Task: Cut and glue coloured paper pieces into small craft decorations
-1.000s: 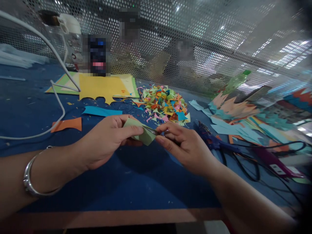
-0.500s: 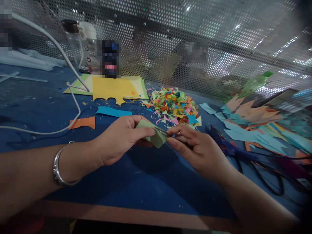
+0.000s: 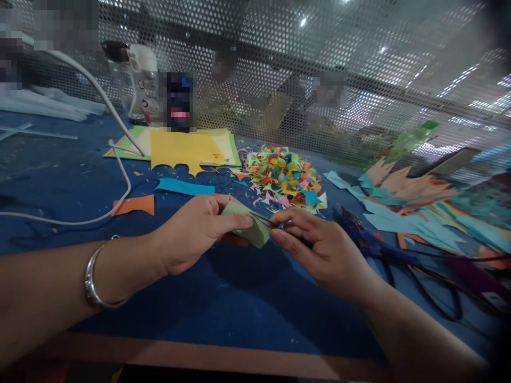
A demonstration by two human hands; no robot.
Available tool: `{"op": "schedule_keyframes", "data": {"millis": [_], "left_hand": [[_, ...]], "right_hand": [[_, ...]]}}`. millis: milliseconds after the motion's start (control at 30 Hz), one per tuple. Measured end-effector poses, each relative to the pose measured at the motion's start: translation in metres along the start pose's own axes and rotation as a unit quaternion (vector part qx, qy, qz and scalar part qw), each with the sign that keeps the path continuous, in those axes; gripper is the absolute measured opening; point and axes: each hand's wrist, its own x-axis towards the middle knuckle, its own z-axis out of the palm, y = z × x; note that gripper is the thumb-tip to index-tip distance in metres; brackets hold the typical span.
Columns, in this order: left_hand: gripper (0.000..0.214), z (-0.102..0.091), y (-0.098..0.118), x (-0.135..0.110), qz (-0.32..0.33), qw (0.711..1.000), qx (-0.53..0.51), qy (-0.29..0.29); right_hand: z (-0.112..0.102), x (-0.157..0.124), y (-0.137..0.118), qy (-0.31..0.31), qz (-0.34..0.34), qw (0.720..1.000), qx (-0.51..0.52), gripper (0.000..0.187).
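Observation:
My left hand (image 3: 203, 229) pinches a light green piece of paper (image 3: 255, 234) between thumb and fingers, above the blue tabletop. From the other side, my right hand (image 3: 313, 239) is closed round a pair of small scissors (image 3: 261, 218). Their slim metal blades lie against the paper's upper edge, close to my left thumb. The handles are mostly hidden in my right fingers. Behind my hands is a heap of small coloured paper scraps (image 3: 285, 173). A blue paper strip (image 3: 186, 186) and an orange paper piece (image 3: 133, 205) lie beyond my left wrist.
Yellow paper (image 3: 179, 149) with a scalloped edge tops a stack of sheets. A white cable (image 3: 85, 72) curves at left, near bottles (image 3: 147, 85). At right lie a purple-blue glue gun (image 3: 383, 247), light blue paper pieces (image 3: 411, 229) and peach pointed cutouts (image 3: 407, 181). Perforated metal panel behind.
The whole view has shifted slightly, so the table's things sit a little lower. Both hands keep their holds on the green paper and the scissors, with hardly any movement between them.

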Motion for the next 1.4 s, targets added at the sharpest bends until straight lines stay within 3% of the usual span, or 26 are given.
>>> {"op": "schedule_keyframes", "data": {"millis": [367, 833, 1400], "left_hand": [[0.009, -0.0008, 0.0002, -0.0009, 0.006, 0.999, -0.040, -0.017], [0.023, 0.0001, 0.0005, -0.0002, 0.004, 0.999, -0.044, -0.019], [0.021, -0.0004, -0.0003, 0.0010, -0.014, 0.999, -0.030, -0.026]], "right_hand": [[-0.0003, 0.0002, -0.0001, 0.010, 0.006, 1.000, 0.012, 0.025], [0.0004, -0.0005, -0.0006, 0.017, -0.001, 1.000, -0.004, 0.024], [0.0005, -0.0016, 0.0005, 0.006, 0.002, 1.000, 0.002, 0.025]]}}
